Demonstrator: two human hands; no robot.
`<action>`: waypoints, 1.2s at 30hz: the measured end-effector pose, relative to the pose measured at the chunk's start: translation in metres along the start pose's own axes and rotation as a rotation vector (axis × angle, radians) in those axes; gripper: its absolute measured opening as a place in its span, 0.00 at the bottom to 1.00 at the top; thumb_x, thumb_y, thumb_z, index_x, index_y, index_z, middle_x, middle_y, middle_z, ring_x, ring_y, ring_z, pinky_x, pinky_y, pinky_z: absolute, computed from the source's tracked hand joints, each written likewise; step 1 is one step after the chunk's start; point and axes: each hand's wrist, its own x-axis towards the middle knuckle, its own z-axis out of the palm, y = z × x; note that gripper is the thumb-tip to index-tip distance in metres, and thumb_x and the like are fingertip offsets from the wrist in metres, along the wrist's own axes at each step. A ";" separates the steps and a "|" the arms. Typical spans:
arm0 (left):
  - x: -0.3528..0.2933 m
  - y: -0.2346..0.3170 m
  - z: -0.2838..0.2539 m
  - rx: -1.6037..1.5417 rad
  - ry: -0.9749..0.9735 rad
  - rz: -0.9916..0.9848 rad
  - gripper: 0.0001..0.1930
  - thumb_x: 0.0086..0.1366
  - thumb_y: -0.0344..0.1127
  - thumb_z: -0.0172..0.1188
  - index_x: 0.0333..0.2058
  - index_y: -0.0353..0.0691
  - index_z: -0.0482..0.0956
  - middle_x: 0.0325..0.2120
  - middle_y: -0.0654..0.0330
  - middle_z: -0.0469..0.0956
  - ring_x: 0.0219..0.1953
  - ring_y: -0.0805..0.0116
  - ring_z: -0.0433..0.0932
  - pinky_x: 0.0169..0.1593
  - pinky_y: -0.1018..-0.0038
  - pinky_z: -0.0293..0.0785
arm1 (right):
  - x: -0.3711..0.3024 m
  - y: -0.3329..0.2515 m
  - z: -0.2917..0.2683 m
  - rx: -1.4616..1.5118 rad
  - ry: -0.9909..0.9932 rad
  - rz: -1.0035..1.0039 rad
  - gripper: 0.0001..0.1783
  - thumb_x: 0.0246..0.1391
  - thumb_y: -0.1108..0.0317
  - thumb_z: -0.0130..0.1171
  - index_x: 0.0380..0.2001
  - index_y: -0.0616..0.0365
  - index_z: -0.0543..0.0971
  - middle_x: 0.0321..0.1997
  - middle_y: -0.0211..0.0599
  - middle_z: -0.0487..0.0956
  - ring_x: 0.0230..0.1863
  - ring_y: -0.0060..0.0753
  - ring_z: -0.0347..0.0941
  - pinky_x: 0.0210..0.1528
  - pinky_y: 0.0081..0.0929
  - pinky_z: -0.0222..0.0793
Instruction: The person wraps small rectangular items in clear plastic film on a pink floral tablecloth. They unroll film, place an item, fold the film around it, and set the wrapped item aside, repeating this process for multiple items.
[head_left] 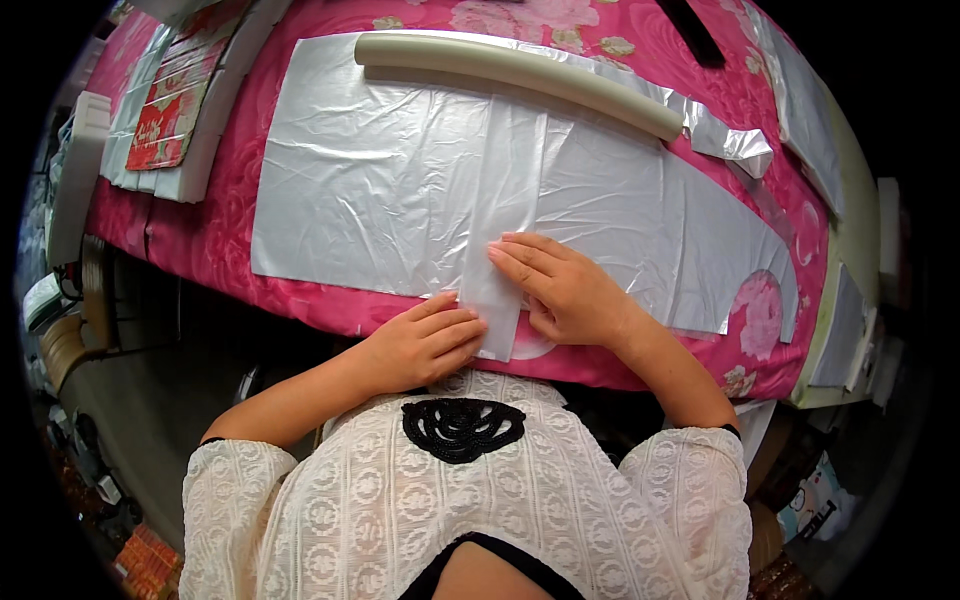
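Observation:
A narrow folded strip of thin whitish plastic film lies on a wide, flat silvery plastic bag. The near end of the strip extends past the bag's near edge, over the table's front edge. My left hand rests at the strip's left edge near that end, fingers stretched out and touching it. Farther up, my right hand reaches over from the right, its fingers laid across the strip and its thumb below at the right edge. Fine creases run across the bag, and its right end has a curved cutout.
A long cream-coloured tube lies across the bag's far side, with crumpled silvery film beyond its right end. White stacked packs with a red printed sheet stand at the far left. A pink floral cloth covers the table.

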 end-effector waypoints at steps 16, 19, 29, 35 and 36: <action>0.034 -0.047 -0.022 -0.035 -0.034 -0.251 0.32 0.49 0.37 0.64 0.54 0.36 0.66 0.54 0.53 0.68 0.56 0.55 0.67 0.58 0.60 0.63 | 0.006 0.006 0.022 0.026 0.360 0.110 0.17 0.36 0.80 0.59 0.36 0.59 0.78 0.38 0.36 0.77 0.41 0.39 0.72 0.42 0.30 0.72; 0.033 -0.055 -0.012 0.085 0.012 -0.167 0.26 0.47 0.33 0.62 0.48 0.36 0.71 0.48 0.55 0.73 0.50 0.59 0.72 0.54 0.64 0.67 | 0.005 0.006 0.022 -0.103 0.388 0.085 0.17 0.36 0.79 0.60 0.35 0.59 0.79 0.37 0.37 0.78 0.40 0.38 0.73 0.42 0.29 0.72; 0.054 -0.051 -0.028 -0.340 0.013 -0.679 0.22 0.58 0.30 0.52 0.52 0.32 0.69 0.43 0.51 0.76 0.36 0.53 0.77 0.44 0.67 0.71 | 0.008 0.019 0.000 0.221 0.319 0.445 0.07 0.47 0.71 0.58 0.32 0.57 0.82 0.23 0.33 0.78 0.26 0.30 0.74 0.29 0.25 0.69; 0.064 -0.055 -0.017 -0.260 0.314 -0.638 0.27 0.62 0.33 0.50 0.59 0.29 0.56 0.55 0.43 0.63 0.53 0.50 0.68 0.56 0.63 0.63 | 0.042 0.030 -0.026 0.618 0.108 0.969 0.14 0.53 0.64 0.56 0.26 0.67 0.80 0.17 0.34 0.78 0.18 0.21 0.73 0.23 0.20 0.67; 0.061 -0.054 -0.014 -0.067 0.279 -0.510 0.29 0.62 0.34 0.50 0.60 0.30 0.55 0.58 0.43 0.60 0.57 0.50 0.64 0.59 0.62 0.60 | 0.045 0.030 -0.028 0.630 0.094 0.987 0.14 0.53 0.64 0.56 0.26 0.67 0.80 0.17 0.34 0.78 0.18 0.21 0.74 0.23 0.20 0.67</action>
